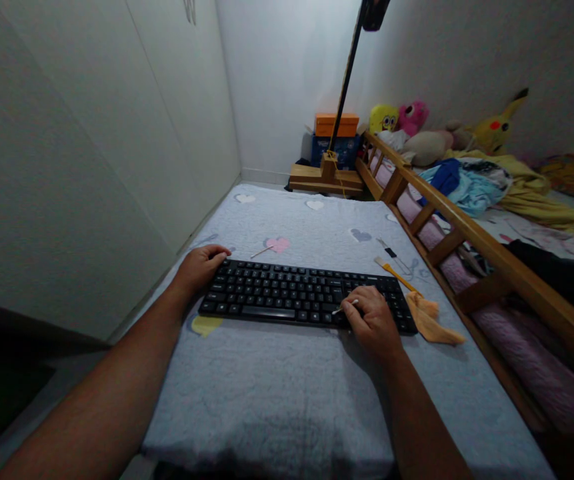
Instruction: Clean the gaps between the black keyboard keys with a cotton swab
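Note:
A black keyboard [297,293] lies across a grey quilted cover with heart patches [287,387]. My left hand [199,267] grips the keyboard's far left corner, fingers curled over its edge. My right hand [374,320] rests on the keys at the right and pinches a thin white cotton swab [345,307], its tip pointing left onto the keys. An orange cloth [429,320] lies just right of the keyboard.
Another swab [261,252] lies beyond the keyboard. A yellow-handled brush [394,272] and a small black tool [387,248] lie at the right. A wooden bed rail [467,233] borders the right side; plush toys [399,119], boxes [337,125] and a stand [329,175] are behind.

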The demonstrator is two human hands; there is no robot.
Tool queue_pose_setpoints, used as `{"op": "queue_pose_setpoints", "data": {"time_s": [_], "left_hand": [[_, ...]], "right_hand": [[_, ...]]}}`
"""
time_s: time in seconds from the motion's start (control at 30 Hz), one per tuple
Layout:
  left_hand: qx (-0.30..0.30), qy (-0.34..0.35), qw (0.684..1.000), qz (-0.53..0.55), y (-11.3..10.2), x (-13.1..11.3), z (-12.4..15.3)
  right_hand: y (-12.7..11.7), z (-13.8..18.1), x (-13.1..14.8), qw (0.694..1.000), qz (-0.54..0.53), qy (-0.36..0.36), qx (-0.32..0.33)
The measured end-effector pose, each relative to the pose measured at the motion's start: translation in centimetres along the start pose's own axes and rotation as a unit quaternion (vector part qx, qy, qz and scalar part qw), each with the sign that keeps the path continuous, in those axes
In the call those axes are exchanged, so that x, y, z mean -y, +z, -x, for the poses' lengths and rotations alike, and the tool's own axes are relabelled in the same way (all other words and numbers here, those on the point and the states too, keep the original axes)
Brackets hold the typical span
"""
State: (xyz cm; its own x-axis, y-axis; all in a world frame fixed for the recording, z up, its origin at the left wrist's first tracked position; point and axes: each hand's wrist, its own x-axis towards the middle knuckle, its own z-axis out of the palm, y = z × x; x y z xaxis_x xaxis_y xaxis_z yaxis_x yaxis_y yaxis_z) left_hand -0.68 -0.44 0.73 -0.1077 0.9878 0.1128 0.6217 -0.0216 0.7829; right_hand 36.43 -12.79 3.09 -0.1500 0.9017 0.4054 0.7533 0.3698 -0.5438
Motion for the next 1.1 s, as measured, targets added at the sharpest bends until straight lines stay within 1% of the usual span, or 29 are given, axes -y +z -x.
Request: {"op": "queue_pose_setpoints", "data": {"time_s": [0.27,0.47,0.63,0.9,1.1], "left_hand": [[0.008,-0.008,1.000,-0.007,-0.1,0.2,-0.2],[0.008,-0.011,1.000,0.000,-0.2,-0.3,-0.1],[0.010,-0.007,1.000,-0.003,-0.1,0.0,-0.2],[0.010,0.005,1.000,-0.018,-0.1,0.2,-0.2],[-0.003,0.006,1.000,-0.017,0.0,0.4,-0.1]], "right_hand": [[-0.4,0.2,-0.8,0.999,0.021,0.016,-0.034],[-0.5,0.3,-1.1,0.998,0.044,0.025,-0.036],[-0.5,0.3,-1.2,0.998,0.044,0.028,-0.030],[-0.5,0.3,-1.1,0.998,0.048,0.029,-0.042],[-0.4,0.3,-1.2,0.996,0.060,0.039,-0.049]]}}
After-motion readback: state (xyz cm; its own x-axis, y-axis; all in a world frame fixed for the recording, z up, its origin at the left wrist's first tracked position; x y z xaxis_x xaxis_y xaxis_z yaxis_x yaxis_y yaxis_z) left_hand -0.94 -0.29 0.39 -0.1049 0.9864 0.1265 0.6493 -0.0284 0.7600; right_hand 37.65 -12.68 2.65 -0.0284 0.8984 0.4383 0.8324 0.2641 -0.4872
